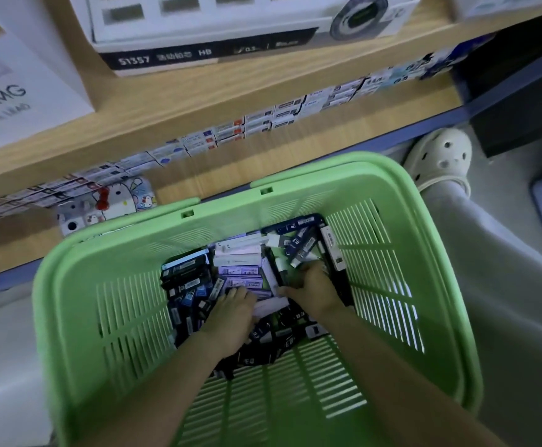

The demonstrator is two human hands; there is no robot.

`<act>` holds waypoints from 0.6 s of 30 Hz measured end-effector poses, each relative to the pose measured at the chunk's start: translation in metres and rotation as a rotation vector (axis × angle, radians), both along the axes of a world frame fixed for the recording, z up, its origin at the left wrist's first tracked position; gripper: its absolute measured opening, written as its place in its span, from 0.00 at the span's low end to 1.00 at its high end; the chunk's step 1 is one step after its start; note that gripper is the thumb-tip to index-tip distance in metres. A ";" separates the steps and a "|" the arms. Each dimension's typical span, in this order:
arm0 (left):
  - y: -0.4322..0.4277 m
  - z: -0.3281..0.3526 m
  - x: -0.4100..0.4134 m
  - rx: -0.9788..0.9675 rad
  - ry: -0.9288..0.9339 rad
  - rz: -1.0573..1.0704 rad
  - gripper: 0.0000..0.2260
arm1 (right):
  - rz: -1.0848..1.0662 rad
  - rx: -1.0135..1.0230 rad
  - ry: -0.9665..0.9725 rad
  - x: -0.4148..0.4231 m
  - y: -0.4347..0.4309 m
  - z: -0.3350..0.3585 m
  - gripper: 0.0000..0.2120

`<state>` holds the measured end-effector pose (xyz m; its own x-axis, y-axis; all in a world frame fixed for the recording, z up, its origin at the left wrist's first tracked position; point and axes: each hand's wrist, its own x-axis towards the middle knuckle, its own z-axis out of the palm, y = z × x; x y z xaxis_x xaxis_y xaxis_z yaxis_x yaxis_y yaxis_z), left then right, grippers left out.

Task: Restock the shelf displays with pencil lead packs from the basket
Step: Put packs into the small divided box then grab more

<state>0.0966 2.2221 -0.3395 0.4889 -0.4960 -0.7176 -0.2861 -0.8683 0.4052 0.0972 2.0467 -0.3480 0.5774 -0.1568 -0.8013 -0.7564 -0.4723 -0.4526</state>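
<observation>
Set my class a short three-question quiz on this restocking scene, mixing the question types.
1. True or false: the left hand and the right hand both reach down inside the green basket.
2. Where is the pale clog? A) on the floor beside the basket B) inside the basket C) held in the right hand
3. What lies heaped on the basket's bottom?
Key: 1 true; 2 A; 3 pencil lead packs, some dark and some white.
</observation>
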 end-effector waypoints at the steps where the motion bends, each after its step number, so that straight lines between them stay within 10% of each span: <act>1: 0.004 0.002 0.002 -0.023 0.032 0.037 0.06 | 0.068 -0.021 0.002 -0.002 0.002 -0.002 0.27; 5: 0.023 0.008 0.006 -0.106 0.167 0.321 0.08 | 0.117 0.012 -0.060 -0.003 0.010 -0.005 0.15; 18: 0.014 0.025 0.010 -0.258 0.383 1.190 0.09 | 0.281 -0.113 0.018 0.006 0.037 -0.007 0.19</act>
<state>0.1064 2.2364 -0.3143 0.5099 -0.0416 -0.8592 0.7830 -0.3913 0.4836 0.1035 2.0834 -0.3554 0.5965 -0.0818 -0.7984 -0.5963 -0.7110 -0.3727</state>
